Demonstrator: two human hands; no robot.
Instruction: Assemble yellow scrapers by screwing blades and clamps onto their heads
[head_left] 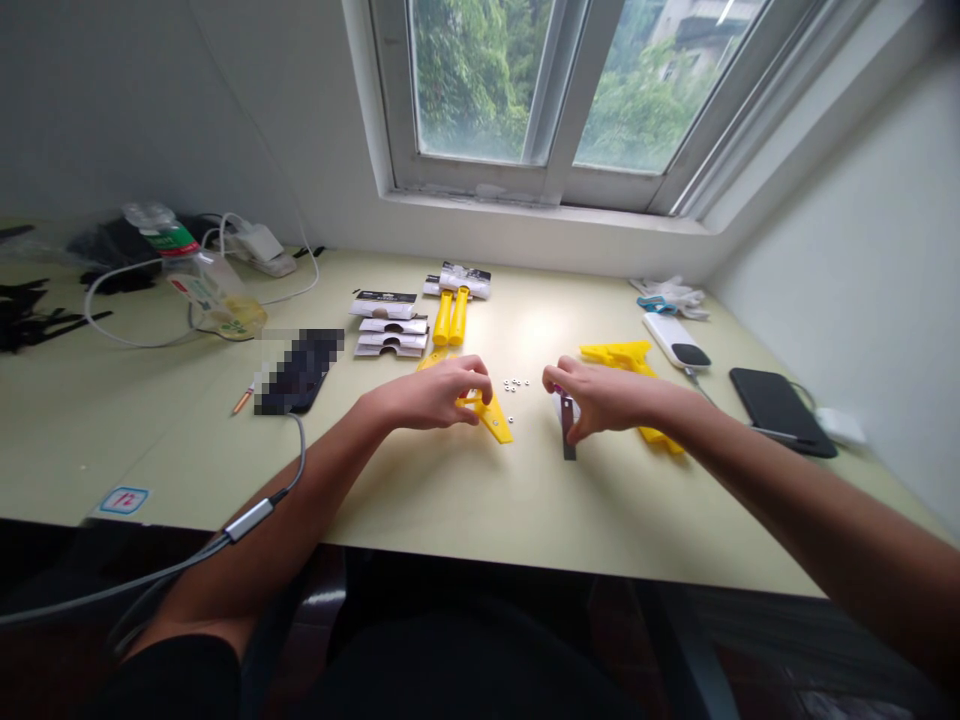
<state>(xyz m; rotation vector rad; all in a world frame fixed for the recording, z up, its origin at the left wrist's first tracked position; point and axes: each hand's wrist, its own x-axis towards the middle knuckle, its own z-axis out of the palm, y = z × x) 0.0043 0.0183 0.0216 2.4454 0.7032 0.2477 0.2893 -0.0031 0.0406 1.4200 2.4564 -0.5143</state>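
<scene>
My left hand [450, 392] is closed with its fingertips on a yellow plastic piece [496, 420], a flat tapered part with a small hole near its end. Between my hands, several small pale nuts [514, 384] lie scattered on the table. My right hand [581, 392] pinches a dark flat strip [568, 430], held roughly lengthwise toward me. A whitish piece shows partly behind that strip; its kind is hidden. Right of this hand, yellow plastic parts [616, 353] lie in a loose pile, partly covered by my forearm.
Two yellow handles [451, 318] with card sleeves lie at the back, beside stacked printed cards [390, 325]. To the left are a phone [304, 375], a cable adapter [250, 520] and a plastic bottle [169, 235]. On the right sit a white power bank [675, 340] and a black phone-like device [780, 410].
</scene>
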